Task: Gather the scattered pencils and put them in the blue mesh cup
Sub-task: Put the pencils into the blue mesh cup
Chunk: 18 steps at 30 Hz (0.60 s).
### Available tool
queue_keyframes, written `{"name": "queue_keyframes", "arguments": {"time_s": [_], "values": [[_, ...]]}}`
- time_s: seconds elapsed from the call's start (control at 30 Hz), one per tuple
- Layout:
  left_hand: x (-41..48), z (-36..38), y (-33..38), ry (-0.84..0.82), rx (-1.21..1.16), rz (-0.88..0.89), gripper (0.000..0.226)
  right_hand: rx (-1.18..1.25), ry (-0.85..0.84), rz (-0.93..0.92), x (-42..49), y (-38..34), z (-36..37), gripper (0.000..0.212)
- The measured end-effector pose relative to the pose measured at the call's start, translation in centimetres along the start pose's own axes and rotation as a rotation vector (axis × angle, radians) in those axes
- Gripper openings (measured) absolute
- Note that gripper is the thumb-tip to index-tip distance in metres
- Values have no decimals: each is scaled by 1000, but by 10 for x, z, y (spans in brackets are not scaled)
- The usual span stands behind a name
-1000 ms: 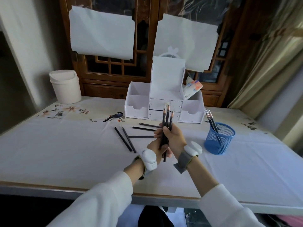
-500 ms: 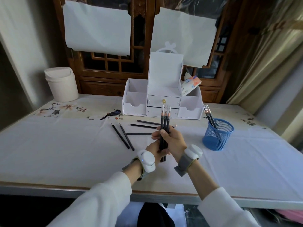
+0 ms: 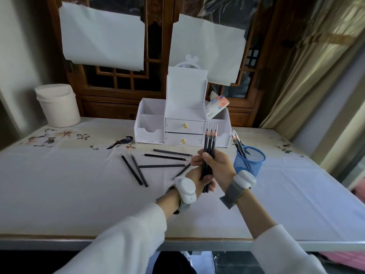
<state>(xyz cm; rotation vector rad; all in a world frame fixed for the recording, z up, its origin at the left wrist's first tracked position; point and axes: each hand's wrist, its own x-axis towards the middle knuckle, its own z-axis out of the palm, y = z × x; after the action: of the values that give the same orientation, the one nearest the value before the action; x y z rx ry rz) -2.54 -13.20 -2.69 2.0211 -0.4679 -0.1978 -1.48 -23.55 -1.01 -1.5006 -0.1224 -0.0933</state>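
Standing nearly upright, a bundle (image 3: 209,153) of dark pencils is held above the desk (image 3: 59,184), tips up, with its long axis running near to far. The right hand (image 3: 217,169) is wrapped around the middle of the bundle, fingers (image 3: 205,156) closed on it. The left hand (image 3: 197,179) is cupped at the lower ends, where its fingers seem curled against the bundle; how firmly they grip cannot be told.

The cup (image 3: 249,163) stands on the desk just to the right of the right hand and slightly farther off, with a few pencils already leaning inside it. Being the nearer hand, the right one is judged better placed to carry the bundle over; a short move rightward and a lowering along the bundle's own axis would be needed, with the ends kept clear of the leaning pencils.

To the left, loose pencils (image 3: 162,166) are still scattered on the desk: two side by side pointing near to far, and several lying crosswise, one partly hidden behind the left hand. Beyond them a white organiser (image 3: 150,125) sits at the far edge.
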Motion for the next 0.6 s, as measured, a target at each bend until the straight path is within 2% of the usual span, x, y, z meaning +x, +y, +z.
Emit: {"name": "queue_keyframes", "arguments": {"time_s": [0.2, 0.3, 0.47, 0.6], "values": [[22, 27, 32, 15, -39, -34, 11, 7, 158, -96, 3, -31, -35, 22], [26, 29, 37, 54, 13, 35, 35, -50, 264, -149, 7, -48, -56, 19], [35, 42, 51, -22, 137, 132, 47, -173, 497, -301, 23, -61, -97, 16], [44, 48, 56, -86, 360, 194, 58, -186, 653, -350, 40, -57, -118, 27]]}}
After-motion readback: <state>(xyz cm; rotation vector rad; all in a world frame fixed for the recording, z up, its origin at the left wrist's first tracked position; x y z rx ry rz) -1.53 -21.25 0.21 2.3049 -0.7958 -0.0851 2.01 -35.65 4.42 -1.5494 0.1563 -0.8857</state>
